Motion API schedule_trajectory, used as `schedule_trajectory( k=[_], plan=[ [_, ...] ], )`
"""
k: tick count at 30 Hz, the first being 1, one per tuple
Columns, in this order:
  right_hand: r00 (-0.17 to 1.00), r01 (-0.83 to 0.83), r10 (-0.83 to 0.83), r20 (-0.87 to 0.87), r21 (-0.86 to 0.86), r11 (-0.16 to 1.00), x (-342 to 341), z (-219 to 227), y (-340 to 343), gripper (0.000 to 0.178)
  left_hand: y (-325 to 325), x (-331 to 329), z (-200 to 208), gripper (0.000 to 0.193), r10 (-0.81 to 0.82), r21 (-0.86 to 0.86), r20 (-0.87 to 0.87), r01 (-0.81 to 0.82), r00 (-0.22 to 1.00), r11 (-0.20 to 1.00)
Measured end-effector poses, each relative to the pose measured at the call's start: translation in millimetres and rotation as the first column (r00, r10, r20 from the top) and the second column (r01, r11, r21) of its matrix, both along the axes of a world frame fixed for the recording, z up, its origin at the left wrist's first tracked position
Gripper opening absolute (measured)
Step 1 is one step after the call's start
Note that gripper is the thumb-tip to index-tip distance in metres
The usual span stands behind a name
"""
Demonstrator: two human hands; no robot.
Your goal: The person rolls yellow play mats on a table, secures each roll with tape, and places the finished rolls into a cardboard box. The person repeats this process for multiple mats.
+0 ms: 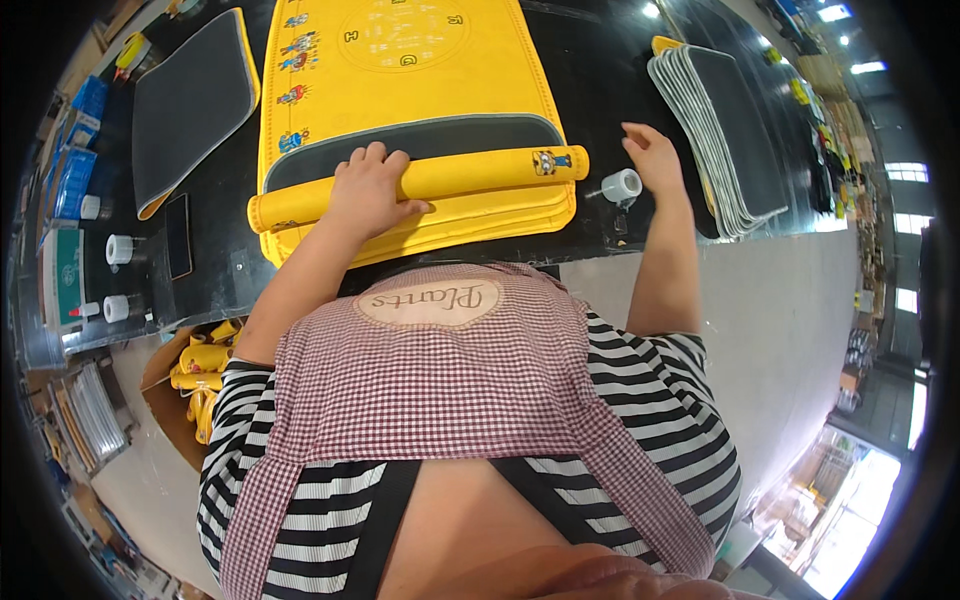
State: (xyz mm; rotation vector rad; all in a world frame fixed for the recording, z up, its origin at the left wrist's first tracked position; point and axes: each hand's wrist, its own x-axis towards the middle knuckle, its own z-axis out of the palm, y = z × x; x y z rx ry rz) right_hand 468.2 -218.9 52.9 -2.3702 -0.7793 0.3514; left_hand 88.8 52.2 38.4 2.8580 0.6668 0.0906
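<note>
My left hand lies over a rolled yellow mat, its fingers curled across the top and the thumb on the near side. The roll rests crosswise on a stack of flat yellow mats. Beyond it, a strip of dark grey mat backing shows, then a yellow mat face printed with small cartoon figures and a circle. My right hand hovers past the roll's right end, fingers slightly bent and apart, holding nothing visible. Just beside it stands a roll of clear tape.
On the black table, a pile of grey-backed mats lies right and another grey-backed mat left. A phone, tape rolls and blue boxes line the left side. Below stands a carton holding yellow rolls.
</note>
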Motion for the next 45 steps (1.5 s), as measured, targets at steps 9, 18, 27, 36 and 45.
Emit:
schedule_trajectory(
  k=[9, 18, 27, 36, 45],
  plan=[
    [0.978, 0.024, -0.09, -0.187, -0.331, 0.943, 50, -83, -60, 0.027, -2, 0, 5, 0.065, -0.015, -0.011, 0.031, 0.016, 0.999, 1.0],
    [0.757, -0.132, 0.521, -0.395, 0.688, 0.713, -89, -5, 74, 0.006, -4, -1, 15, 0.065, 0.01, -0.084, -0.041, -0.014, 0.999, 0.996],
    [0.694, -0.597, 0.713, -0.101, 0.474, 0.647, -169, -37, 169, 0.013, 3, -10, 9, 0.081, 0.014, -0.225, 0.233, 0.04, 0.972, 0.974],
    [0.674, -0.606, 0.699, -0.24, 0.362, 0.708, -176, -22, 168, 0.021, 7, 13, 26, 0.017, -0.083, -0.305, 0.587, 0.315, 0.805, 0.899],
    [0.725, -0.688, 0.601, 0.335, 0.383, 0.616, -217, -32, 121, 0.109, 57, 53, -11, 0.016, -0.04, -0.53, 0.146, 0.112, 0.988, 0.841]
  ],
)
